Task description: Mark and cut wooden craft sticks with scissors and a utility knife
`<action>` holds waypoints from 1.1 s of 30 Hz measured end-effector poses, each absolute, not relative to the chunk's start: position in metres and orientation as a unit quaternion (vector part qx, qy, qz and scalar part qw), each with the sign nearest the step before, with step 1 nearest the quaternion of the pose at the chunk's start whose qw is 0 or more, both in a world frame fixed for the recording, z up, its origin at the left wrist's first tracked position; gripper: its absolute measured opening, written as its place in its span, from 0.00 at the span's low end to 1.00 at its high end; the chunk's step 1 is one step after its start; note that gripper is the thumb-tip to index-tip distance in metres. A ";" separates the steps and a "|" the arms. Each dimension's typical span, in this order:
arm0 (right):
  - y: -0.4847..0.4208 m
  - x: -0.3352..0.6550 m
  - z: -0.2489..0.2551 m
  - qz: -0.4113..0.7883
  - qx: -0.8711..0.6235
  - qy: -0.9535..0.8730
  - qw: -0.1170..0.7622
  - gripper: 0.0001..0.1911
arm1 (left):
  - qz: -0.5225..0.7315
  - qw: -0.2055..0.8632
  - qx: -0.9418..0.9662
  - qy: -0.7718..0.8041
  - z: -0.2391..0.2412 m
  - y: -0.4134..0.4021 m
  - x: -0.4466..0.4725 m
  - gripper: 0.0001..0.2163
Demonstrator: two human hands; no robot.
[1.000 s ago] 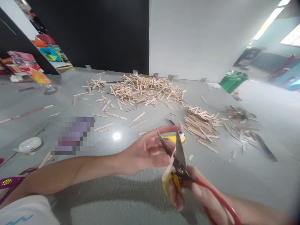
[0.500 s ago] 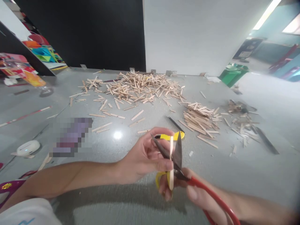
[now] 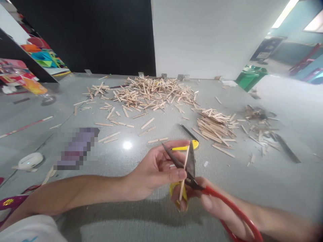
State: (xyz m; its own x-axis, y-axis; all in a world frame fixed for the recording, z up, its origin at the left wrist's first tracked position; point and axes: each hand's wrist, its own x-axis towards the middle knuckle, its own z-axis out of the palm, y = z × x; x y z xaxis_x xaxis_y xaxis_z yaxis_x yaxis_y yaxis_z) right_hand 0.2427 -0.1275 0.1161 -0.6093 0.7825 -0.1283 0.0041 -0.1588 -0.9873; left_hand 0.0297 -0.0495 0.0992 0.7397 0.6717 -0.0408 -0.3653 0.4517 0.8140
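My left hand (image 3: 153,171) pinches a thin wooden craft stick (image 3: 186,159) between thumb and fingers, its lower end pointing down. The stick stands slightly tilted, edge towards me. My right hand (image 3: 214,201) grips a pair of scissors (image 3: 193,183) with red handles and dark metal blades. Those blades are spread apart, pointing away from me, with the stick between them near the pivot. Something yellow (image 3: 185,201) shows at my right fingertips; its kind is unclear. Just beyond my left fingers lies a yellow utility knife (image 3: 193,145), partly hidden.
A wide heap of cut craft sticks (image 3: 151,92) lies before the black and white panels. To its right sits a pile of longer sticks (image 3: 214,126). A metal blade (image 3: 287,148), a white mouse (image 3: 30,160), a blurred-out purple object (image 3: 78,148) and a green bin (image 3: 251,78) surround the area.
The craft stick has turned from its flat face to its edge and now leans, top to the right. The scissor blades stay spread, shifted slightly left.
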 end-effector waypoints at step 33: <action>-0.134 0.239 0.106 0.681 -0.409 -0.543 0.274 0.38 | 0.300 0.853 0.413 0.109 0.092 -0.051 0.028 0.26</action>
State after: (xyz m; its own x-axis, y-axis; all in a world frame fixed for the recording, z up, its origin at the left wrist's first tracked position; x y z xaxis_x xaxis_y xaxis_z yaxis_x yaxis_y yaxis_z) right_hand 0.2394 -0.1343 0.1057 -0.5160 0.8166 -0.2587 0.0705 -0.2605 -0.9629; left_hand 0.0279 -0.0507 0.0915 0.7960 0.6021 0.0614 -0.4219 0.4792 0.7697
